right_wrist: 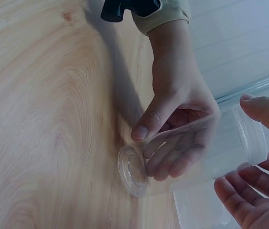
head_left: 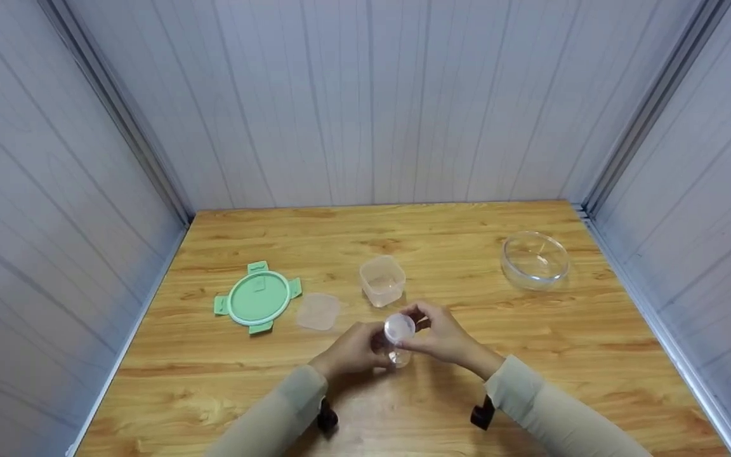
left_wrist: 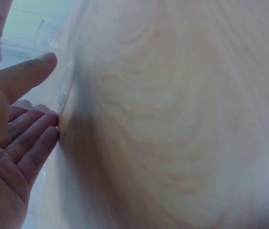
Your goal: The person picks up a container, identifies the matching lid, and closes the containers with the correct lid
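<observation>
My left hand (head_left: 354, 348) gripped the clear jar (head_left: 399, 357); my right hand (head_left: 443, 336) seemingly pinched its lid (head_left: 399, 327), midway between the tabletop's (head_left: 581, 355) left and right edges, well apart from the far edge

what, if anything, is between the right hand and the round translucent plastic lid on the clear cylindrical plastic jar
Nothing visible: the right hand has thumb and fingers at the lid, while the left hand holds the jar lower down.
</observation>
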`<state>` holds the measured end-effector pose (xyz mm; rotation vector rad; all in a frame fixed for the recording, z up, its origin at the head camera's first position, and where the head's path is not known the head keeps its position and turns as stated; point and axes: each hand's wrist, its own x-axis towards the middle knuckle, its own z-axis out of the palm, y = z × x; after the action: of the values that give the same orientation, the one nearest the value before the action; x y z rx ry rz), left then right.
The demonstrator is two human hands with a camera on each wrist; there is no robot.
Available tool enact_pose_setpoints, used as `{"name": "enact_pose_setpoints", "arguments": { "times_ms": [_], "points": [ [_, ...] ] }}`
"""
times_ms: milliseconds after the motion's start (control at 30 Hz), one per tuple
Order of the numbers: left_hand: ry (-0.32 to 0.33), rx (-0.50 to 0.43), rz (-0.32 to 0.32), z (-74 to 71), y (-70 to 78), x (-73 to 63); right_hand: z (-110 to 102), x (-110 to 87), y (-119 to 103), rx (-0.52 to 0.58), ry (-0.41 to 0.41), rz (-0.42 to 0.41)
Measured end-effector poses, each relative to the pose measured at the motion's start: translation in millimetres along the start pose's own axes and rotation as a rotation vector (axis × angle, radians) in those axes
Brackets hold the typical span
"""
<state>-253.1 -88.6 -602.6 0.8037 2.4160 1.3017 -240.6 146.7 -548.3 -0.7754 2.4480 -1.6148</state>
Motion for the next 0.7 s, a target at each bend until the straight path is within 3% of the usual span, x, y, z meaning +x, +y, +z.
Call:
{"name": "enact_pose_setpoints", "arguments": {
  "times_ms": [233,433,700],
  "points": [
    [0.005,-0.024,-0.037,-0.3,7.3,7.9,-8.6,0.6,-1.6,-0.009,0.032,0.024],
    [0.024,-0.155,-0.060,4.4,13.4,14.9,-18.5,2.8,-2.4,-0.037,0.062,0.028],
    [0.124,-0.217,-0.039,14.2,22.9,23.8,-26.9,5.0,0.2,-0.010,0.126,0.039]
  ]
}}
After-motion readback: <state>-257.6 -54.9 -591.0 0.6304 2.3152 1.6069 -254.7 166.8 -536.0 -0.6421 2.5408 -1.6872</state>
